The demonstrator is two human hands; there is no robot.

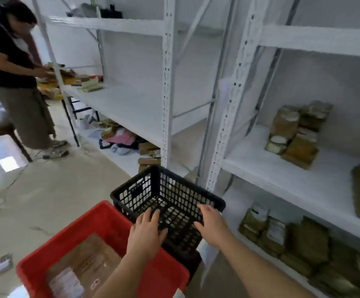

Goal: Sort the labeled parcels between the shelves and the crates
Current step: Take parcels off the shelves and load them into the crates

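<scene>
While both hands reach into the black perforated plastic crate (167,197), our left hand (145,232) and right hand (212,221) lie flat, fingers spread, grasping nothing, probably steadying it. Brown labeled parcels (82,267) sit in the red plastic crate (101,220) beside it; more (294,132) along the white metal shelf's (293,179) back edge.
</scene>
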